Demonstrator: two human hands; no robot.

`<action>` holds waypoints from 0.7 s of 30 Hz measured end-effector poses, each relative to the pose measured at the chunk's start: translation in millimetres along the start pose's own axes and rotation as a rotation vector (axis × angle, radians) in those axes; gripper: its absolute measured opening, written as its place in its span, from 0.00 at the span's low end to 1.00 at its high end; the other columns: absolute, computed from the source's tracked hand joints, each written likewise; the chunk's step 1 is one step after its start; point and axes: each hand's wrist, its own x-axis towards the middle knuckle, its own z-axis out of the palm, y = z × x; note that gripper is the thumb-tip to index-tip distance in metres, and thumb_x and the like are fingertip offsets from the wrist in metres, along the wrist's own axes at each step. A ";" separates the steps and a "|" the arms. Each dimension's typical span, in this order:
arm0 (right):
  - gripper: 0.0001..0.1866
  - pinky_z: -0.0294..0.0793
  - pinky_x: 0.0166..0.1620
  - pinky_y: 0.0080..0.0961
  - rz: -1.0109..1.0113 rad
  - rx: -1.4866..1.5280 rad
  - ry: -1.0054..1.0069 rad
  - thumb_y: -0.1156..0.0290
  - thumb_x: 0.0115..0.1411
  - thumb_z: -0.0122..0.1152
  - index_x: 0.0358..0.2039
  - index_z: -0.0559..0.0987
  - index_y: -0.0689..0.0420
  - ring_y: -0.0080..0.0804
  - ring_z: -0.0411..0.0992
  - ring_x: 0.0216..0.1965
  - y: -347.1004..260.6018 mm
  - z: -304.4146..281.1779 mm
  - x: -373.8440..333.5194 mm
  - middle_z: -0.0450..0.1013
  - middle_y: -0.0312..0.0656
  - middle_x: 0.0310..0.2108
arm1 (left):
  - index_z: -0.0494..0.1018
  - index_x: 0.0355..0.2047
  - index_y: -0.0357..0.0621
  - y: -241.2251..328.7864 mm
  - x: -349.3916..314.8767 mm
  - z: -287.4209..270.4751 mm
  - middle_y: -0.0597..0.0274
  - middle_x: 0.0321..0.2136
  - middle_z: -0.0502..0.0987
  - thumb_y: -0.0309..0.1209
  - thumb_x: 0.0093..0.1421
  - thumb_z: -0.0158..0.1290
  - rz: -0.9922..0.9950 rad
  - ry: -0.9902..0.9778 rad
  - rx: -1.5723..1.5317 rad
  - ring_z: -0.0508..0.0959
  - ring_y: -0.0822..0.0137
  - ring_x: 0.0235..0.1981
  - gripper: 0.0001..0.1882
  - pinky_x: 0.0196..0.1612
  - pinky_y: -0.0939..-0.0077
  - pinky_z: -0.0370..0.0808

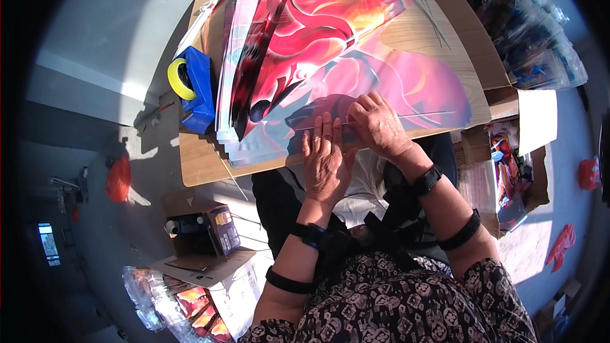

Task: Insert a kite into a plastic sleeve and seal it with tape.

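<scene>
A stack of printed, thin film-like sheets [419, 86] in pink, red and grey-blue lies on the wooden table in front of me. Along the near edge of the top sheet runs a thin pale rod [427, 114]. My left hand [327, 166] lies flat on the sheet near the table's front edge, fingers stretched out over the rod's left part. Just right of it, my right hand [380, 126] has its fingers curled in a pinch on the rod, which sticks out to the right. The fingertips are partly hidden.
A blue tape dispenser [199, 92] with yellow tape stands at the table's [197, 165] left edge. More thin rods [431, 16] lie at the back right. Open cartons [539, 174] stand on the right, beneath bagged goods [527, 32]. Another box [222, 232] is low left.
</scene>
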 end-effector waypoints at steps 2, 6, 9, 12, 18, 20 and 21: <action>0.10 0.67 0.42 0.37 0.021 0.042 0.024 0.67 0.49 0.62 0.29 0.72 0.54 0.41 0.68 0.39 0.4 0.0 -0.7 0.69 0.41 0.32 | 0.54 0.65 0.38 0.0 0.2 -0.1 0.48 0.66 0.53 0.43 0.61 0.49 0.008 0.004 0.001 0.51 0.51 0.68 0.36 0.66 0.48 0.47; 0.09 0.67 0.43 0.37 0.034 0.059 0.025 0.67 0.49 0.62 0.29 0.72 0.53 0.41 0.68 0.39 0.7 1.6 -1.7 0.69 0.40 0.31 | 0.55 0.64 0.38 -0.1 0.2 0.3 0.48 0.65 0.53 0.45 0.62 0.47 0.010 0.002 0.010 0.52 0.51 0.67 0.35 0.66 0.48 0.46; 0.09 0.66 0.43 0.38 0.032 0.060 0.029 0.67 0.49 0.62 0.29 0.72 0.53 0.41 0.68 0.39 0.0 3.0 -2.1 0.69 0.40 0.31 | 0.55 0.64 0.38 -0.6 -0.4 0.6 0.48 0.65 0.53 0.45 0.62 0.47 0.007 -0.003 0.009 0.52 0.52 0.68 0.35 0.66 0.48 0.46; 0.09 0.66 0.43 0.37 0.040 0.036 0.033 0.67 0.50 0.61 0.29 0.73 0.53 0.41 0.68 0.39 -2.1 3.5 -1.9 0.69 0.40 0.31 | 0.54 0.64 0.38 -0.5 -0.4 -0.1 0.48 0.66 0.52 0.45 0.62 0.47 0.004 -0.018 0.012 0.51 0.52 0.68 0.35 0.66 0.49 0.46; 0.09 0.66 0.44 0.37 0.045 0.075 0.033 0.66 0.51 0.61 0.31 0.73 0.54 0.41 0.68 0.39 -2.0 0.8 -3.4 0.70 0.40 0.32 | 0.56 0.64 0.38 -2.6 -1.7 2.0 0.49 0.66 0.53 0.44 0.61 0.48 0.020 0.002 0.005 0.52 0.52 0.68 0.35 0.66 0.48 0.47; 0.08 0.67 0.42 0.37 0.028 0.083 0.069 0.70 0.50 0.62 0.29 0.73 0.55 0.43 0.67 0.37 -3.2 0.2 -3.1 0.69 0.40 0.30 | 0.56 0.64 0.39 -3.0 -2.1 2.1 0.49 0.66 0.53 0.44 0.61 0.48 0.024 0.005 0.013 0.52 0.52 0.68 0.35 0.66 0.48 0.47; 0.08 0.67 0.42 0.37 0.028 0.082 0.069 0.70 0.50 0.62 0.29 0.73 0.55 0.43 0.67 0.37 -2.2 0.5 -3.5 0.69 0.40 0.30 | 0.55 0.64 0.38 -2.7 -1.9 1.9 0.49 0.66 0.53 0.44 0.62 0.47 0.026 -0.007 0.019 0.51 0.52 0.68 0.35 0.66 0.49 0.46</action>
